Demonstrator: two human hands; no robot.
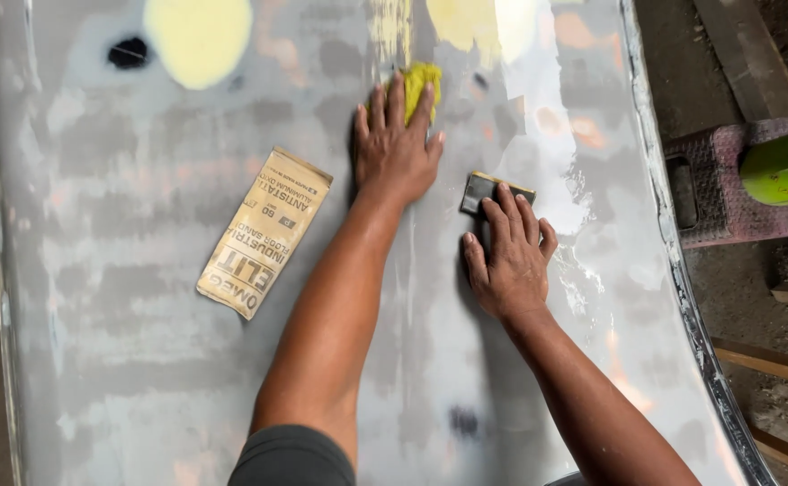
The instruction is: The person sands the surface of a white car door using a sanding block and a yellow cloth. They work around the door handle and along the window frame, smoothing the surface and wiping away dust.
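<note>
Fingers, left hand (pixel 394 144): we see them spread flat, pressing a yellow-green sponge (pixel 419 83) onto the panel; the sponge shows past the fingertips, the rest lies under the palm.
Fingers, right hand (pixel 509 256): we see them laid close together over a dark sanding block (pixel 484 191), pressing it down; the thumb sits apart on the left side, touching the panel.
Sponge: it lies near the top middle of the panel, just below a pale yellow filler patch.
Sanding block: it lies just right of our left hand, its far edge showing a tan strip; only the upper part is visible beyond the fingers.
Panel (pixel 142 360): we lean over a large grey metal body panel, sanded and blotchy, with wet shine along its right part and a curved rim at the right.
Filler patches: 1 round pale yellow patch (pixel 198 36) sits upper left, with a small black spot (pixel 129 52) just beside it.
Sandpaper sheet (pixel 265 232): it lies back-side up, tan with printing, tilted, well left of our left forearm.
Surroundings: a pinkish stand (pixel 727 193) carries a bright green cylinder (pixel 785 166) to the right of the panel; wooden slats lie on the ground there.
</note>
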